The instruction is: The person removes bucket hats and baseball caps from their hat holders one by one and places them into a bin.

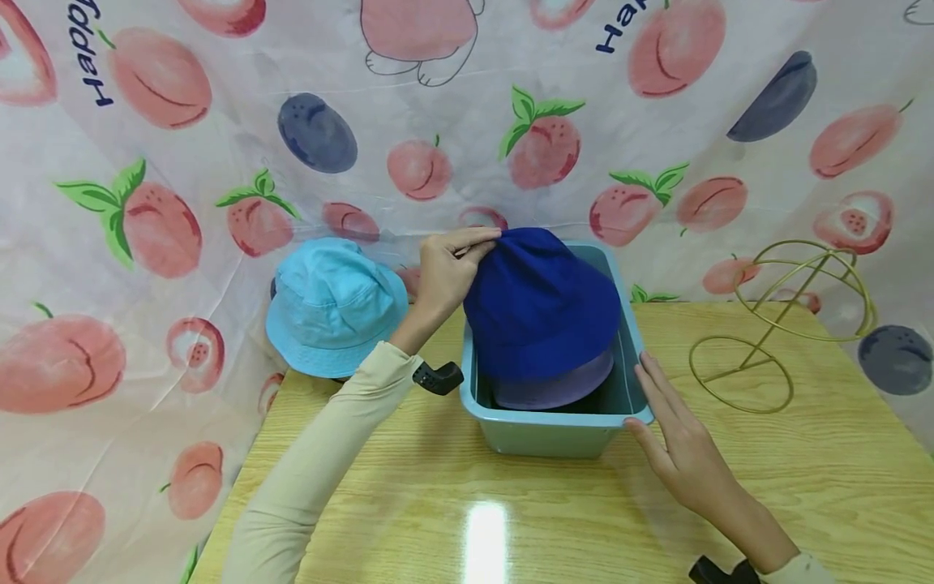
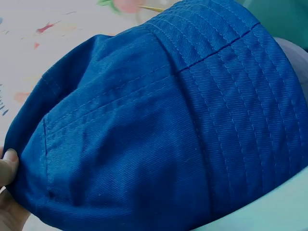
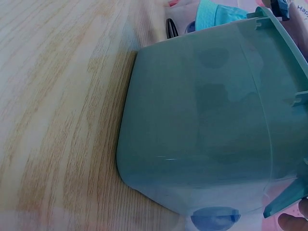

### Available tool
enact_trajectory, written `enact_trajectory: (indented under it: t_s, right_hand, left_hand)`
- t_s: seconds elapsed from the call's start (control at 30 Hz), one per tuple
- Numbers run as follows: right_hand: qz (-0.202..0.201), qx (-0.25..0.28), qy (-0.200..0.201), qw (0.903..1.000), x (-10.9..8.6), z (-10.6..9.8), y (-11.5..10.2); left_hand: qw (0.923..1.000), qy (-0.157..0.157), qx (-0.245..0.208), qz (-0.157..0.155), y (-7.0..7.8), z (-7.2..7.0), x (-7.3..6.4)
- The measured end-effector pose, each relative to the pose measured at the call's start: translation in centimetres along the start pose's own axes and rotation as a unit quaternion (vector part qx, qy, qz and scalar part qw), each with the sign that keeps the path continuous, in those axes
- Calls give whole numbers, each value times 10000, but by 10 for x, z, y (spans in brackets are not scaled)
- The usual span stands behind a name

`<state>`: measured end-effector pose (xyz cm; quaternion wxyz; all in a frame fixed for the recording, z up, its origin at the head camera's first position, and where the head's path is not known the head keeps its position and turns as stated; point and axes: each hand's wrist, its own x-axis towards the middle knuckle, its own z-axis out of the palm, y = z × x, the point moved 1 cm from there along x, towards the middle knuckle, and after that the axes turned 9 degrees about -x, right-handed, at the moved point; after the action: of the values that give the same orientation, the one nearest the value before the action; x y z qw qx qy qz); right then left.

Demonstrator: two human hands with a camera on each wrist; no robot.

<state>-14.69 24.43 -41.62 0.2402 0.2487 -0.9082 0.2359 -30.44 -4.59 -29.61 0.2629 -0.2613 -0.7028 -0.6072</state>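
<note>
In the head view my left hand [image 1: 451,272] pinches the crown of a dark blue bucket hat [image 1: 540,300]. The hat hangs at the mouth of a blue-green plastic bin [image 1: 554,434], its brim low over a purple hat [image 1: 558,389] lying inside. Stitched brim rows of the blue hat [image 2: 231,110] fill much of the left wrist view, with thumb and finger at the crown's edge. My right hand [image 1: 682,450] rests its extended fingers against the bin's near right rim. In the right wrist view the bin's side wall [image 3: 197,125] takes up most of the picture.
A light blue bucket hat [image 1: 336,308] sits raised left of the bin, its support mostly hidden beneath. To the right, a gold wire stand [image 1: 762,349] with a ring base stands on the wood-grain table [image 1: 387,503]. A fruit-printed cloth [image 1: 467,105] hangs behind.
</note>
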Motion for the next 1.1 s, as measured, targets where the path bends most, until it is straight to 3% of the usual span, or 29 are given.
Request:
enact_trajectory:
  t_s: [0.17,0.3,0.53,0.97,1.1]
  right_hand:
    - [10,7,5,10000,0,0,0]
    - [-1,34,19,10000,0,1,0]
    - [-39,64,69,9999,0,2,1]
    - [6,95,40,9999,0,1,1]
    - [-5,102,37,9999,1,1,2]
  left_hand:
    - [9973,-339,304,570,-1,8,-5]
    - [9943,-592,320,830,1,12,-8]
    - [9836,-1036,509,1388,3,19,-12]
    - [9725,-1696,322,1565,5,35,-19]
    - [9720,-1815,330,1459,5,34,-22]
